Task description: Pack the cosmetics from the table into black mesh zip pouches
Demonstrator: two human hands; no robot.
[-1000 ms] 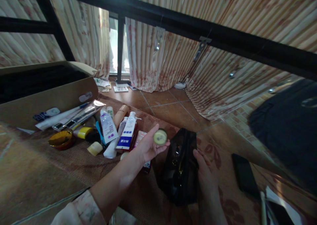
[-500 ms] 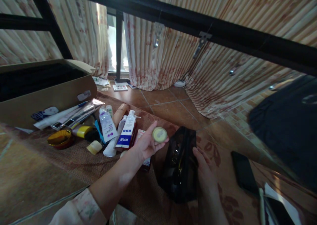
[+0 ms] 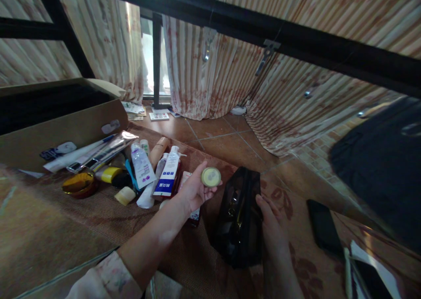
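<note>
Container (image 3: 211,177) rests in the left hand (image 3: 195,191), near the black bag (image 3: 241,215).

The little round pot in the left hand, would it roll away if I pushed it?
The round pot might roll if stood on edge, because its rim is circular. Lying on its flat-looking face, it would more likely slide. It's probably light, being small enough to sit in the left hand alone.

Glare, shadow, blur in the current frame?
Head view: window washed out, glare on the shiny packet; head view: black pouch very dark, with small glints; head view: soft detail, fine print on the blue-and-white tube unreadable.
</note>
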